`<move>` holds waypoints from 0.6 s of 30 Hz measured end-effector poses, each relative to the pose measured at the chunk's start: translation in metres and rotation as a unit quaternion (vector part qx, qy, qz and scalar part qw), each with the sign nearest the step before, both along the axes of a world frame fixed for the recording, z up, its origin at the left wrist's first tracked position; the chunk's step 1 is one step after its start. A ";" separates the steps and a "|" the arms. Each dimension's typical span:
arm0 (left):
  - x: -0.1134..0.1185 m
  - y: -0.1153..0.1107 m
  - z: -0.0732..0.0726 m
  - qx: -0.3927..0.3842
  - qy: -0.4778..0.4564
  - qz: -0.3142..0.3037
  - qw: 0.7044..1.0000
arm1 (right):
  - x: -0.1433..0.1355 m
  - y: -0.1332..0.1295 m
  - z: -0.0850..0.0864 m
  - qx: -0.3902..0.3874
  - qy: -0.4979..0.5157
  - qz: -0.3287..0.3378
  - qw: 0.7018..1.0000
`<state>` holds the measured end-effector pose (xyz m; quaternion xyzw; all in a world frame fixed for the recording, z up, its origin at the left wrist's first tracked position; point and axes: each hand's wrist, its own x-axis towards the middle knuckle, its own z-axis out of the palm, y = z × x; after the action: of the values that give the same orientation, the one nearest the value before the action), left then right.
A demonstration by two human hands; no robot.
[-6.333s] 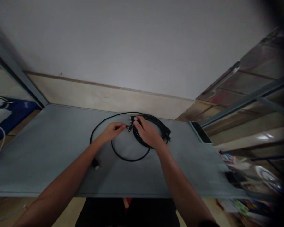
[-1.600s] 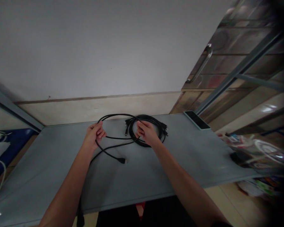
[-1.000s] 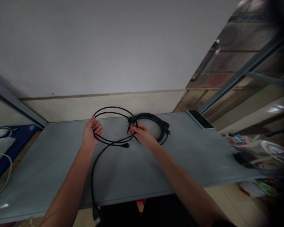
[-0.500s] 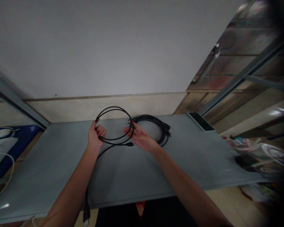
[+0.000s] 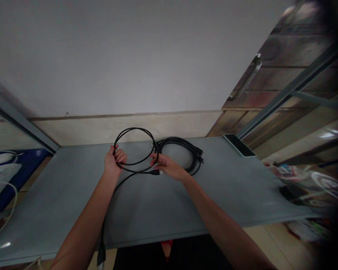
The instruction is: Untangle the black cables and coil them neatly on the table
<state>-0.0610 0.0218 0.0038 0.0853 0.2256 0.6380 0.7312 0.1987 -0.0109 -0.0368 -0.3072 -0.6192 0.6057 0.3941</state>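
Observation:
A thin black cable (image 5: pixel 135 128) is wound into a few round loops above the table. My left hand (image 5: pixel 114 159) is closed around the left side of the loops. At their right side, my right hand (image 5: pixel 167 165) has its fingers bent around the cable. One black plug (image 5: pixel 155 172) with a light metal tip sticks out just below the right fingers. From the left hand the cable's other end runs down over the table's front edge, where a larger plug (image 5: pixel 101 255) hangs. Behind my right hand lies a second coiled black cable (image 5: pixel 183 141), its plugs pointing right.
The grey table (image 5: pixel 146 210) stands against a white wall (image 5: pixel 141 67). A phone (image 5: pixel 239 145) lies at its back right corner. Metal frame posts (image 5: pixel 25 125) rise at both ends. Blurred plastic-wrapped items (image 5: pixel 323 183) sit at the right, and a blue surface (image 5: pixel 30 161) is at the left.
The fingers of my right hand, stretched out before, have bent around the right side of the loops. My left hand keeps its hold in the same place.

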 end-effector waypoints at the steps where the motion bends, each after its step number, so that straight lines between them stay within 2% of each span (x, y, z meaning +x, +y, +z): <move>1: -0.001 0.000 0.001 -0.004 -0.004 -0.008 1.000 | -0.001 -0.001 -0.002 0.015 -0.006 0.009 1.000; 6: -0.001 -0.001 0.002 0.007 -0.009 -0.038 0.999 | -0.010 -0.010 -0.004 0.081 -0.048 -0.017 0.995; 9: 0.003 -0.003 -0.001 0.020 -0.016 -0.031 0.999 | -0.013 -0.012 -0.001 0.083 -0.047 -0.033 0.995; 13: 0.010 -0.004 -0.005 -0.003 -0.027 -0.008 1.000 | -0.012 -0.017 0.008 0.108 -0.064 -0.027 0.992; 18: 0.018 -0.007 -0.005 -0.020 -0.027 0.017 0.999 | -0.018 -0.018 0.008 0.079 -0.016 -0.059 0.995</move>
<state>-0.0434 0.0151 -0.0008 0.0498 0.2201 0.6477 0.7277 0.1810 -0.0286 -0.0283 -0.3207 -0.6518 0.5260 0.4423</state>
